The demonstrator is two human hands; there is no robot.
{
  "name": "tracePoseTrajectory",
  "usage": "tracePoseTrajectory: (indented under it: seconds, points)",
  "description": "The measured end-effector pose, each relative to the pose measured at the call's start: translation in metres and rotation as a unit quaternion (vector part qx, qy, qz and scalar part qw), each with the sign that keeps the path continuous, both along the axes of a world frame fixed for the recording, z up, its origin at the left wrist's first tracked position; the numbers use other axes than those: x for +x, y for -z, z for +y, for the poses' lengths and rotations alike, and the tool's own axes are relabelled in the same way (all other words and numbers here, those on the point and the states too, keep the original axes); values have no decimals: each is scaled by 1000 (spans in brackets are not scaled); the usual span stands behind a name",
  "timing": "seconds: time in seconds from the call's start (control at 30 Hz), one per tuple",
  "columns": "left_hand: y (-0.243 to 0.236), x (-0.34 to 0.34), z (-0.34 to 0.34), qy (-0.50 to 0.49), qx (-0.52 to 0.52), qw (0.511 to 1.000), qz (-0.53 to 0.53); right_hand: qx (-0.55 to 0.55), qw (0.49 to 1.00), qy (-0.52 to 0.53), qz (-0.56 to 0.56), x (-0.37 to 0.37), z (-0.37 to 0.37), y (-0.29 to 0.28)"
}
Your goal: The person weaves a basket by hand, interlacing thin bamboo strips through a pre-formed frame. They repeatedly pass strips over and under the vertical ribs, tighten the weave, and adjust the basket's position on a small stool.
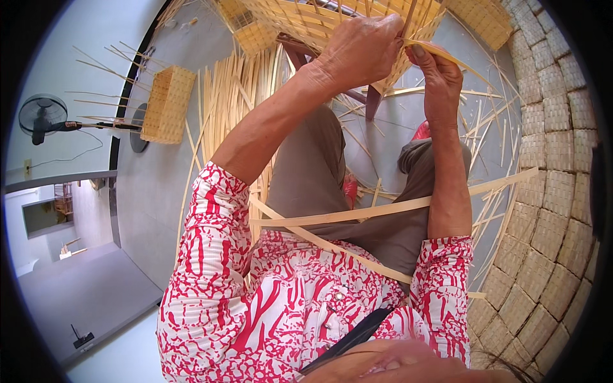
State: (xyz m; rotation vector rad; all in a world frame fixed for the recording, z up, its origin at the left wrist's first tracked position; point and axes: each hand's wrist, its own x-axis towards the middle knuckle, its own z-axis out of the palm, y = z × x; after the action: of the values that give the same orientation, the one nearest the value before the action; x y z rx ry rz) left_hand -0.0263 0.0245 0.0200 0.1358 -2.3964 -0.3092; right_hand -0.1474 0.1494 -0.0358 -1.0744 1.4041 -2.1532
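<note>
Concrete floor (147, 191), strips everywhere. Mid-weave: left hand (361, 51) grips basket (300, 19), right hand (440, 76) pinches strip (447, 57). Next move likely needs threading the strip through.

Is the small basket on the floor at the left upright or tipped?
Tipped: the small basket lies on its side on the floor, loose strips poking out.

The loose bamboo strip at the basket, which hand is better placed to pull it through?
Probably the right hand: its fingers already pinch the strip, while the left hand grips the basket edge, steadying it.
</note>
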Motion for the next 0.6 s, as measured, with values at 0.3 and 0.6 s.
tracePoseTrajectory:
  seconds: [0.3,0.6]
  points:
    - [15,31,-6,-5,13,1000,0,156,978,-124,-62,18,3,4]
    - [24,58,-15,11,-1,1000,24,187,780,136,582,40,2,-54]
